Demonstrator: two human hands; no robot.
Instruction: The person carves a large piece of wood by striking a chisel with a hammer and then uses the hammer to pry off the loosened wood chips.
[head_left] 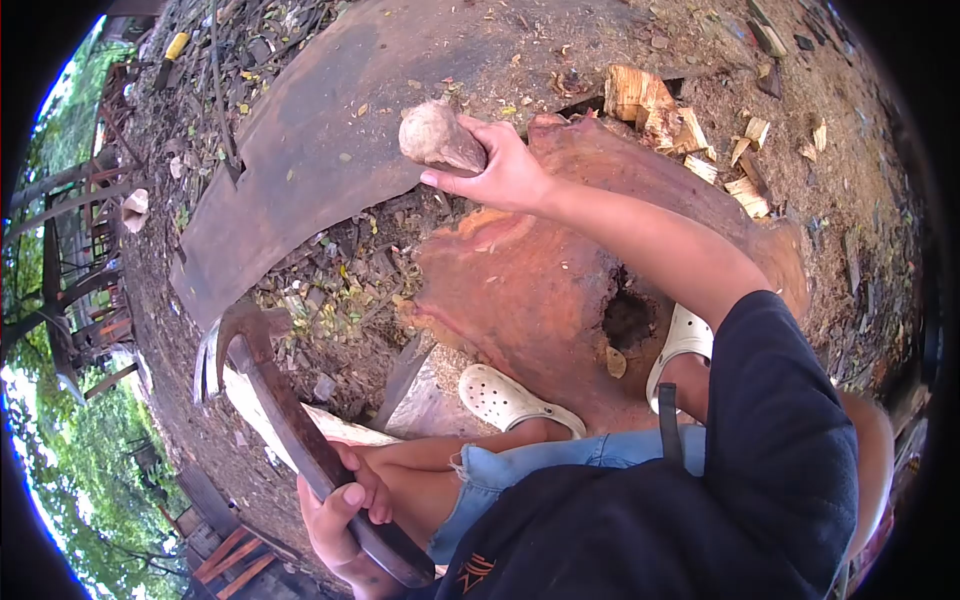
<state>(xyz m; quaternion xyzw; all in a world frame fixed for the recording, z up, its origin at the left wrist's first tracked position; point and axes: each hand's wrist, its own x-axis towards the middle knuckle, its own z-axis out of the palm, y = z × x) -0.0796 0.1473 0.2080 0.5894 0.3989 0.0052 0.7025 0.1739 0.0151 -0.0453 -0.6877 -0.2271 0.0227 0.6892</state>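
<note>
My right hand (505, 172) is closed around a short, thick chunk of wood (440, 137) with a pale rounded end. It is raised over the edge of a large reddish-brown wooden slab (520, 285), which has a dark hole near my feet. Lower left, my left hand (345, 505) grips the dark handle of a claw hammer (300, 420). The hammer's head points away from me, and its claws face left. My two hands are well apart, and the hammer is not touching the chunk of wood.
A curved dark sheet (290, 150) lies on the ground beyond the slab. Split wood pieces (640, 95) sit at the slab's far side. A yellow-handled tool (177, 47) lies at upper left. My pale clogs (515, 400) rest by the slab, among leaves and wood scraps.
</note>
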